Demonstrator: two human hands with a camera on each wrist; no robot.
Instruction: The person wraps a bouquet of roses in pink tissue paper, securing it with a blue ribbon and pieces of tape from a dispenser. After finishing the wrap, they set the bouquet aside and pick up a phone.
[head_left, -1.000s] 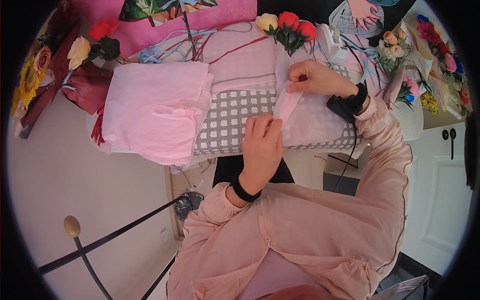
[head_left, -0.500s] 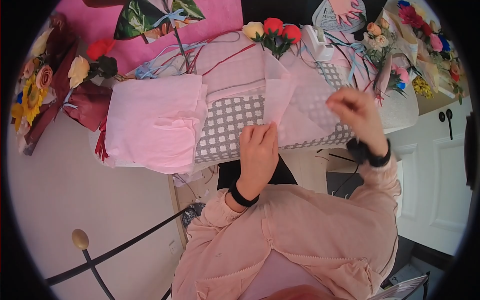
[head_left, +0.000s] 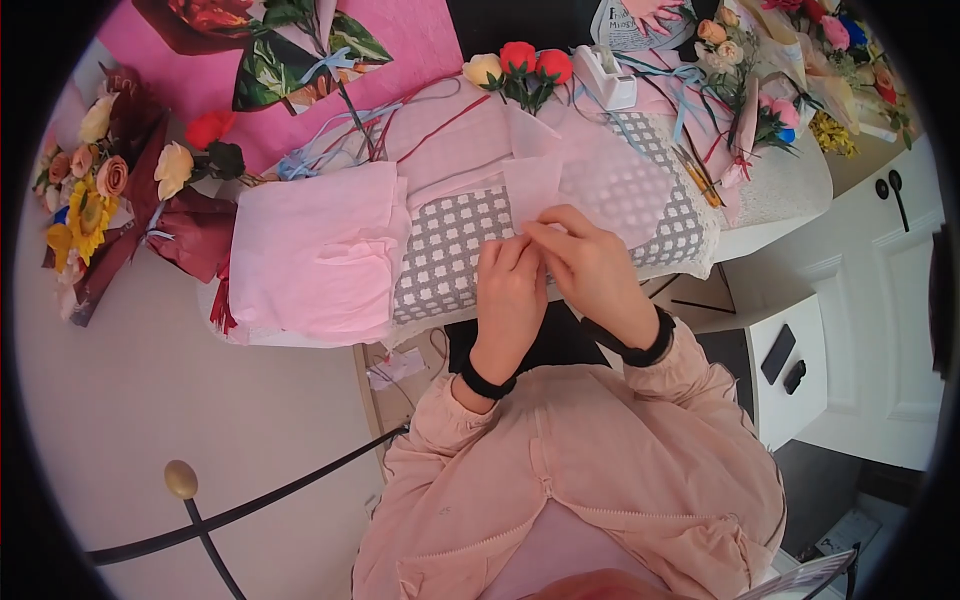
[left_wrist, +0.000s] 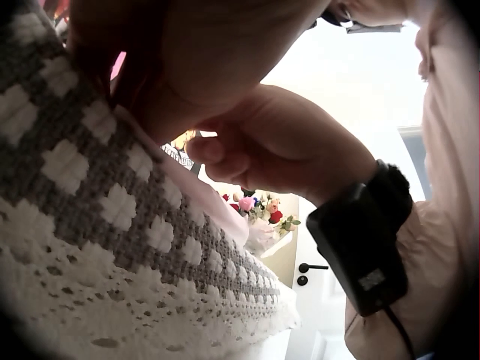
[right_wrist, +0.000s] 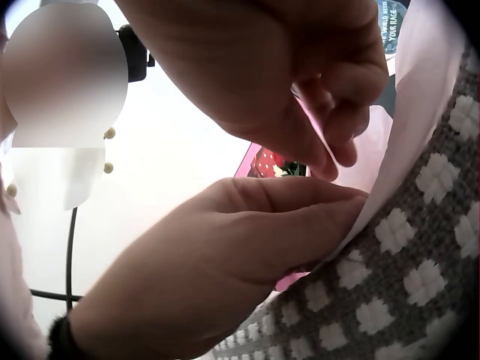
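Fingers [head_left: 502, 262] of left hand [head_left: 508, 308] pinch folded translucent pale-pink paper [head_left: 534, 182], steadying it I'd guess; right hand [head_left: 598, 275]: can't tell its grip.

1. Reads as home rm, set up for flower wrapping.
2. Home cues: white panel door [head_left: 850, 315] w/ blk lever handle [head_left: 900, 212], lace-edged tablecloth [head_left: 450, 265].
3. Craft cues: wrapped bouquet [head_left: 95, 205], loose ribbons [head_left: 302, 162], misc. pink sheets [head_left: 312, 245], white tape dispenser [head_left: 607, 80].

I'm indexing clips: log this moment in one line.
left hand: pinches pink paper | right hand: touches same paper | beneath: patterned cloth | beyond: roses
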